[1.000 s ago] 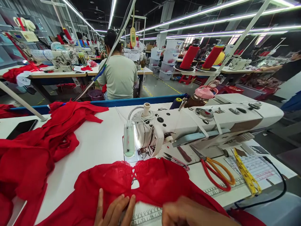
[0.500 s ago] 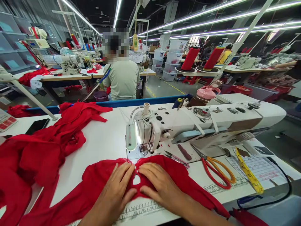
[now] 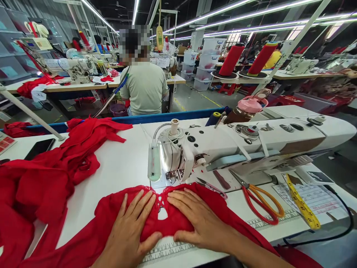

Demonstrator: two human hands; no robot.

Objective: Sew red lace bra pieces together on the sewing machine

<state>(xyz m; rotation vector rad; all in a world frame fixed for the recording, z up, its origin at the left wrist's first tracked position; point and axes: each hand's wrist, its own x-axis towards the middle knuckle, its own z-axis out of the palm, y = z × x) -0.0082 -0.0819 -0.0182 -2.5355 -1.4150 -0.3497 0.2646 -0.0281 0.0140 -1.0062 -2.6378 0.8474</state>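
Hands, left (image 3: 126, 232) and right (image 3: 202, 221), lie open, flat on garment (image 3: 173, 217); fingers perhaps near needle (image 3: 174, 178), a prick risk.

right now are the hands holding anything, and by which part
Nothing is gripped: left hand and right hand press flat on the red lace garment, either side of its centre opening.

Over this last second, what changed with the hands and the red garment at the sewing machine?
Both hands came up from the near edge onto the red garment: the left hand and right hand now lie flat on either side of its small opening, fingers spread. Neither grips the fabric. The sewing machine, scissors, yellow tape measure and red fabric pile stayed put.
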